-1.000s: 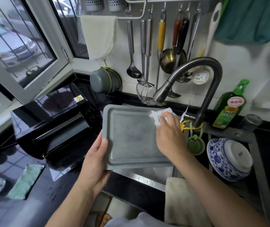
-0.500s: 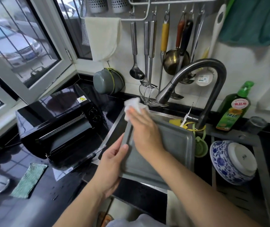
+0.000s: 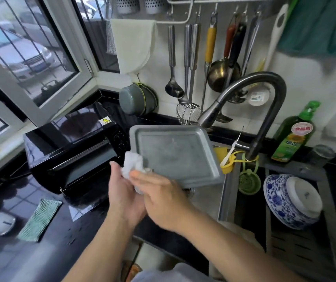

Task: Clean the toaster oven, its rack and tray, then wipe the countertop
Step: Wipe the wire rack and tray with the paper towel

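A grey metal tray (image 3: 175,155) is held tilted over the steel sink (image 3: 227,192), below the spout of a dark curved faucet (image 3: 264,94); its near left corner is gripped by the left hand (image 3: 124,192), fingers curled under the edge; a crumpled white wipe (image 3: 132,164) is pinched against that corner by the right hand (image 3: 161,198), fingers bent around it. The black toaster oven (image 3: 71,151) is set on the glossy black countertop (image 3: 6,259) to the left, under a barred window (image 3: 24,55); a green striped cloth (image 3: 38,219) is laid flat in front of it. Ladles and strainers are hung from a wall rail (image 3: 183,22) on the white tiled wall; a blue-and-white bowl (image 3: 291,202) is upturned in the right basin; a green bottle (image 3: 293,133) is stood behind it.
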